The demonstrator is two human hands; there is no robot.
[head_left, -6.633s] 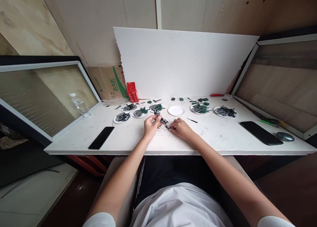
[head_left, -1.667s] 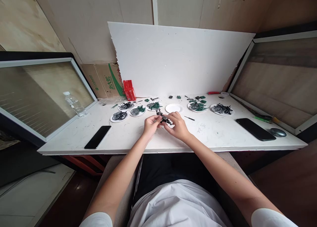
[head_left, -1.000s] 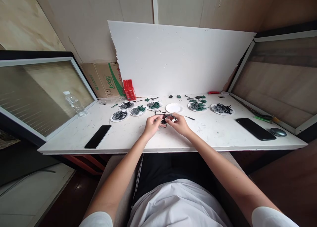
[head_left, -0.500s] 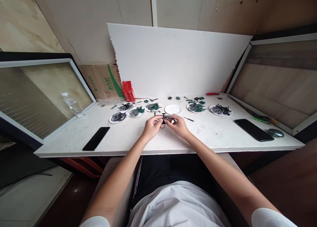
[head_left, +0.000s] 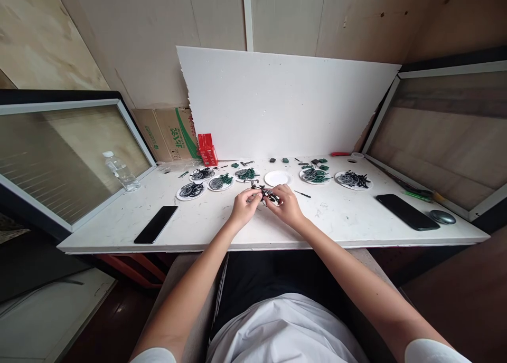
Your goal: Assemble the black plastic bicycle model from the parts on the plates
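- Head camera: a small dark assembly is sitting between the two hands, near the middle of the white tabletop; whether it is touching the surface, I cannot tell.
- The left hand is pinching its left side narrowly between thumb and bent fingers; the right hand is gripping its right side with curled fingers.
- Its long axis is seemingly slanting from far left to near right, most of the visible bulk lying closer to the right hand and a thin end pointing past the left fingertips.
- A white plate is lying just beyond the right hand, limiting room ahead; a thin dark tool is lying beside that hand.
- Open surface is stretching back to the front edge and sideways toward the black phone at left.
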